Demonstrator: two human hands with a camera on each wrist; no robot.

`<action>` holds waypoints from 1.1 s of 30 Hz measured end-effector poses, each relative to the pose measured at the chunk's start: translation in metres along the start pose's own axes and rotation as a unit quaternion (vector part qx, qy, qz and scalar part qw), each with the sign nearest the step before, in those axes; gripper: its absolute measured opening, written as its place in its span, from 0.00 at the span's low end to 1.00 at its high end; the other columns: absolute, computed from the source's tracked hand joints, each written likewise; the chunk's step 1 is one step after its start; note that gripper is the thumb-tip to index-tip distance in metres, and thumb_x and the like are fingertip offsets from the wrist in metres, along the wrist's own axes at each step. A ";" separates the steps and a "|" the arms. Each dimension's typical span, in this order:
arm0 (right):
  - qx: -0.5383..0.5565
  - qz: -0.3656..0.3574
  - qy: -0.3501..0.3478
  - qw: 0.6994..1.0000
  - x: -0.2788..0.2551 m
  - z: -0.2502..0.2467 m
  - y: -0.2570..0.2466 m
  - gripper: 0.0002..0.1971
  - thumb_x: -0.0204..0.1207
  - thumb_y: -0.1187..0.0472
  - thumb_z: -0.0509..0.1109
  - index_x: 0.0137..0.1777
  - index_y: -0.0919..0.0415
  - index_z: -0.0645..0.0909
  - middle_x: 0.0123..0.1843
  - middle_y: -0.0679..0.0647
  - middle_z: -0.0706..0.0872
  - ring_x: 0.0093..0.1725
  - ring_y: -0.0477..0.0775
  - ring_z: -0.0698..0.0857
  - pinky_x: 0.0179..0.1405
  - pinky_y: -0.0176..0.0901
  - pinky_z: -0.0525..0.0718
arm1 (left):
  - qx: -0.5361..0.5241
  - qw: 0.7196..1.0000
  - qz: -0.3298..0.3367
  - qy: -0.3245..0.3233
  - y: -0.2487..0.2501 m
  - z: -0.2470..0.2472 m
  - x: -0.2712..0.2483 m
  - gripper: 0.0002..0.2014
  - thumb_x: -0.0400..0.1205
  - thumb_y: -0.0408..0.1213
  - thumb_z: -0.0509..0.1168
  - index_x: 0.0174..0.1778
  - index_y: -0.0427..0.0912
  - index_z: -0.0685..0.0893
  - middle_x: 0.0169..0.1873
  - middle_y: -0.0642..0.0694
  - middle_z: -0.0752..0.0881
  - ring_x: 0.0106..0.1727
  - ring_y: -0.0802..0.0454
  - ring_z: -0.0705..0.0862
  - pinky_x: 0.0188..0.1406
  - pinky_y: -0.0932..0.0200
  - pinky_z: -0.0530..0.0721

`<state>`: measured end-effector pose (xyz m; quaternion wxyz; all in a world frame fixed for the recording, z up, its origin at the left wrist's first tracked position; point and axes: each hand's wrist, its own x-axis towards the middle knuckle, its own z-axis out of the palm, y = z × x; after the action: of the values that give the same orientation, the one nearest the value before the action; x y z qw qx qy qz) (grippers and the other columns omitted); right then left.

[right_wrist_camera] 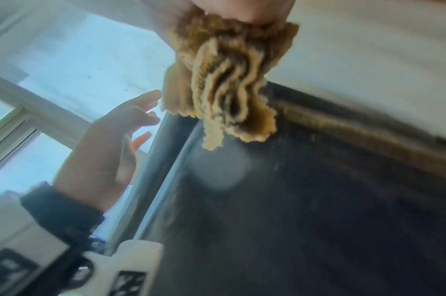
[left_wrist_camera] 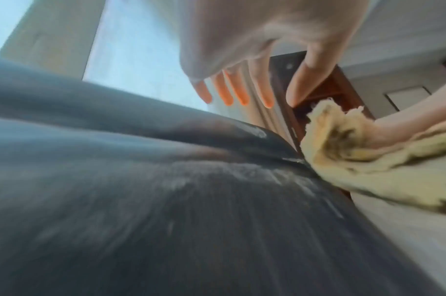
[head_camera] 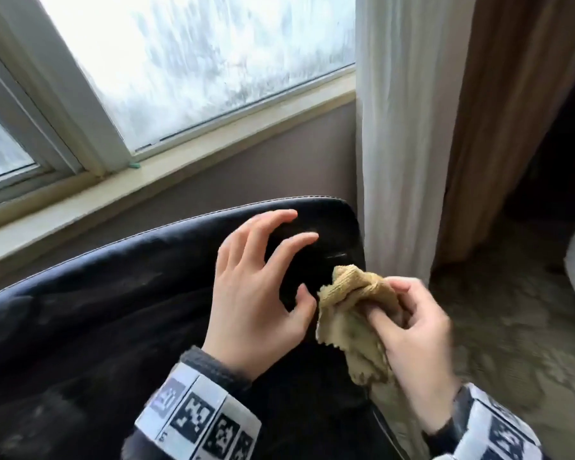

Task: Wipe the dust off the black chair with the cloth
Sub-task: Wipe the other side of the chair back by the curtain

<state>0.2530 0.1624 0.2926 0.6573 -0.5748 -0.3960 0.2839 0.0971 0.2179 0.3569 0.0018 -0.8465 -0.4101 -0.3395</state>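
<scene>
A: Where's the cloth (head_camera: 352, 313)?
B: Bunched, pinched in the right hand (head_camera: 415, 340), at the chair's (head_camera: 113, 293) 3 o'clock edge. Left hand (head_camera: 259, 290) hovers, fingers spread.
A: Risk?
B: A bunched wad may only smear the dust, I'd judge; a loose pinch could drop it.

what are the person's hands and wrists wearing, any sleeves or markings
Both hands, the left hand and the right hand, are bare: no gloves or rings show. Each wrist has a dark knit sleeve cuff and, behind it, a white band printed with square black-and-white coded markers; the right wrist's band looks the same.
</scene>
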 end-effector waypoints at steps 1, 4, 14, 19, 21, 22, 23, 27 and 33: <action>-0.045 -0.034 0.035 0.998 0.006 -0.005 -0.001 0.17 0.66 0.77 0.73 0.40 0.51 0.81 0.39 0.52 0.87 0.41 0.43 0.84 0.42 0.25 0.80 | 0.076 0.997 0.015 -0.012 -0.001 0.006 0.007 0.33 0.65 0.47 0.68 0.69 0.50 0.77 0.74 0.46 0.70 0.77 0.47 0.63 0.78 0.47 0.57; -0.180 -0.185 0.139 0.956 0.022 -0.001 -0.004 0.14 0.64 0.77 0.74 0.43 0.58 0.86 0.47 0.53 0.85 0.47 0.43 0.81 0.52 0.22 0.77 | 0.191 0.976 -0.004 -0.101 -0.007 0.024 0.018 0.57 0.52 0.59 0.77 0.79 0.54 0.62 0.80 0.41 0.60 0.82 0.40 0.51 0.78 0.38 0.40; -0.365 -0.268 0.110 0.885 0.022 0.055 0.027 0.17 0.73 0.69 0.63 0.60 0.60 0.83 0.59 0.59 0.85 0.52 0.58 0.77 0.50 0.52 0.85 | 0.254 0.965 -0.052 -0.044 -0.008 0.044 0.023 0.56 0.53 0.54 0.79 0.79 0.56 0.61 0.75 0.40 0.68 0.78 0.42 0.59 0.76 0.38 0.45; -0.331 -0.261 0.067 0.904 0.024 0.033 0.038 0.14 0.67 0.71 0.65 0.51 0.62 0.86 0.49 0.58 0.86 0.43 0.56 0.82 0.47 0.38 0.79 | 0.255 0.962 -0.067 -0.072 -0.003 0.041 0.024 0.65 0.42 0.56 0.82 0.79 0.56 0.61 0.75 0.40 0.67 0.78 0.42 0.56 0.76 0.38 0.43; -0.246 -0.179 0.096 0.948 0.014 0.018 0.044 0.14 0.64 0.75 0.70 0.47 0.63 0.87 0.47 0.56 0.84 0.45 0.51 0.82 0.51 0.29 0.78 | 0.254 0.961 -0.069 -0.080 0.000 0.040 0.024 0.65 0.43 0.56 0.82 0.79 0.56 0.59 0.75 0.41 0.65 0.78 0.42 0.55 0.76 0.37 0.43; -0.212 -0.137 0.130 0.959 0.011 0.012 0.044 0.16 0.62 0.78 0.73 0.48 0.63 0.87 0.48 0.56 0.83 0.46 0.48 0.81 0.55 0.22 0.76 | 0.254 0.962 -0.065 -0.078 0.000 0.040 0.023 0.65 0.45 0.56 0.82 0.79 0.55 0.59 0.76 0.41 0.64 0.79 0.42 0.54 0.77 0.37 0.43; -0.192 -0.110 0.163 0.961 0.010 0.009 0.044 0.18 0.60 0.80 0.75 0.49 0.64 0.88 0.49 0.56 0.82 0.48 0.46 0.80 0.56 0.15 0.73 | 0.256 0.962 -0.060 -0.075 -0.001 0.039 0.022 0.64 0.46 0.56 0.82 0.80 0.55 0.58 0.76 0.41 0.63 0.79 0.42 0.53 0.77 0.36 0.43; -0.181 -0.153 0.176 0.955 0.019 0.025 0.032 0.17 0.66 0.73 0.74 0.56 0.62 0.86 0.51 0.51 0.79 0.51 0.42 0.76 0.59 0.15 0.70 | 0.256 0.963 -0.036 -0.073 -0.002 0.041 0.012 0.61 0.53 0.52 0.82 0.80 0.52 0.57 0.81 0.39 0.53 0.82 0.42 0.46 0.77 0.35 0.42; -0.246 -0.213 0.146 0.934 0.010 0.041 0.070 0.14 0.75 0.67 0.65 0.59 0.65 0.84 0.55 0.60 0.86 0.54 0.53 0.79 0.62 0.37 0.76 | 0.283 0.954 0.014 -0.104 -0.007 0.076 -0.023 0.53 0.64 0.61 0.73 0.81 0.52 0.54 0.82 0.44 0.39 0.83 0.46 0.40 0.79 0.38 0.42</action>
<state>0.2292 0.2046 0.2270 0.5908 -0.6561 -0.4662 -0.0561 0.1254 0.2284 0.2835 0.2033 -0.8477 -0.4750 -0.1201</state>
